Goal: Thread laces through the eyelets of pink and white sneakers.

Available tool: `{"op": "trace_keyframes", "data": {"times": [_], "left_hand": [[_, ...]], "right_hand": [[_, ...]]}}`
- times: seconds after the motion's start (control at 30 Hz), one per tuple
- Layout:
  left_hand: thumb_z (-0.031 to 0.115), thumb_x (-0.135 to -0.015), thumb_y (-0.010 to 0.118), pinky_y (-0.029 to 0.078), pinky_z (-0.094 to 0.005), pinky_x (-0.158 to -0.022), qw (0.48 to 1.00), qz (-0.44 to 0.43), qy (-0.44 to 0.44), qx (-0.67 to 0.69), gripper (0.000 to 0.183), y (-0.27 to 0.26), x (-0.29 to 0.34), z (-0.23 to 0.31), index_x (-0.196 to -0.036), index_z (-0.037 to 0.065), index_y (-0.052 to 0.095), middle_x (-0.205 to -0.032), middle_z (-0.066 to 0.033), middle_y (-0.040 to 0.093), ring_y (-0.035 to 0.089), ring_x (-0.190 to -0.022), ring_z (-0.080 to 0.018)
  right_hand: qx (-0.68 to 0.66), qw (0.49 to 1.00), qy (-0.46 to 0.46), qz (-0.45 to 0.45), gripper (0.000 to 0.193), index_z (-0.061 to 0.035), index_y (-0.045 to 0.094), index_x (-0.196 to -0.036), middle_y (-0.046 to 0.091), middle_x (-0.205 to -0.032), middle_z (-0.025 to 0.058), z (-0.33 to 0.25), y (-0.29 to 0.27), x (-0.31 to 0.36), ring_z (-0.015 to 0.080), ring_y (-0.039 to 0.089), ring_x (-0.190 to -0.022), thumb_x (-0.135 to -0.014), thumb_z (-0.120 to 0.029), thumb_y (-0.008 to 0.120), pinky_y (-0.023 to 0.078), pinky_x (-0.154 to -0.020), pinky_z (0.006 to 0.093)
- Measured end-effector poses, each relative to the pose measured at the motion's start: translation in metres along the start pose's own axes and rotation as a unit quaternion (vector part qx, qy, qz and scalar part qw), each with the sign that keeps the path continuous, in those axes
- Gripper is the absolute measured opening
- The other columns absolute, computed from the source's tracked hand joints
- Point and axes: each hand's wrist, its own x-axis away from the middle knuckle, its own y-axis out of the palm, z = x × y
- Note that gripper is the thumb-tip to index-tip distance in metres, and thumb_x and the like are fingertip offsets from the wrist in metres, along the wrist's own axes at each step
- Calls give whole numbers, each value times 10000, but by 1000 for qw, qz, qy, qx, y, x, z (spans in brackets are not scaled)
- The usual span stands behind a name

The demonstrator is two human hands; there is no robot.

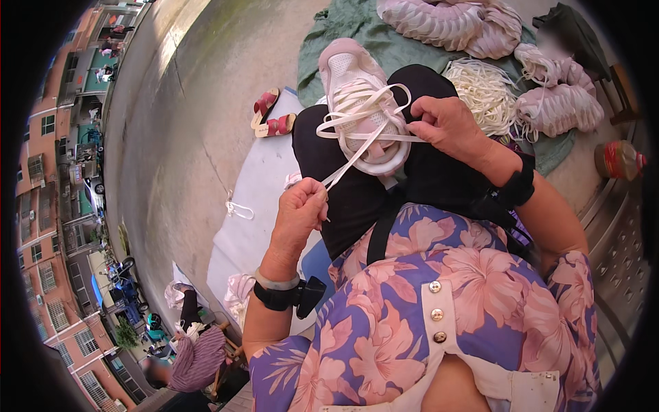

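A pale pink and white sneaker rests across my lap, its toe pointing away from me. White shoelaces cross over its tongue in loose loops. My left hand, below and left of the shoe's collar, pinches one length of lace drawn toward me. On the shoe's right side, my right hand has thumb and forefinger closed on another length of lace beside the collar. Both laces run from the hands to the shoe's opening.
On the green cloth ahead lie rows of pale sneakers and a heap of white laces. Red sandals sit on a pale sheet at left. An amber bottle stands far right. Another person sits lower left.
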Motion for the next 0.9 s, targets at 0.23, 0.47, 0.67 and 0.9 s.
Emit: {"op": "trace_keyframes", "data": {"times": [0.23,0.47,0.67,0.9], "left_hand": [[173,-914,547,342,-156,-415,997,-21,-18,67,148,-10,7,-11,-875,30,558,-614,-25,558,419,-431,-33],[152,-922,536,426,-181,-468,969,133,121,169,164,-73,-9,-19,-950,-1,587,-676,-64,603,438,-425,-42],[76,-873,531,433,-197,-421,948,239,28,210,76,-109,-29,-89,-884,20,580,-650,-51,589,469,-416,-63],[87,-867,530,423,-217,-411,923,309,-131,187,84,-114,-70,-175,-823,30,573,-623,-47,577,494,-424,-83]], "right_hand": [[-228,961,147,-59,301,-27,558,-1006,533,-578,14,-10,-5,-15,67,468,-446,-833,-256,645,362,-408,205],[-206,954,184,-112,418,-55,542,-1127,514,-598,-13,-7,-21,-26,28,415,-422,-844,-349,631,295,-395,179],[-244,946,203,-66,356,-25,516,-1169,511,-594,-19,15,-27,-23,6,383,-403,-918,-276,540,272,-375,143],[-263,940,214,-39,353,-31,508,-1204,514,-598,-18,28,-27,-25,2,376,-393,-962,-286,471,274,-366,129]]}}
